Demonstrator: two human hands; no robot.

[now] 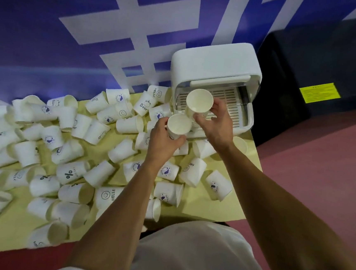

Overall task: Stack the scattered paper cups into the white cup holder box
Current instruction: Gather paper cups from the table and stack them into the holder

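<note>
Right hand (214, 123) grasps a cup (199, 102) mouth-up at the open box (216, 60) just beyond it, left hand (161, 137) grasps a second cup (179, 124) alongside, ready for nesting; loose cups (129, 124) lie on the counter (207, 206) below and left.

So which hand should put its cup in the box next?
Right, probably. The right hand holds the far cup at the white box's mouth, over its slatted tray; the left hand holds the near cup outside it.
</note>
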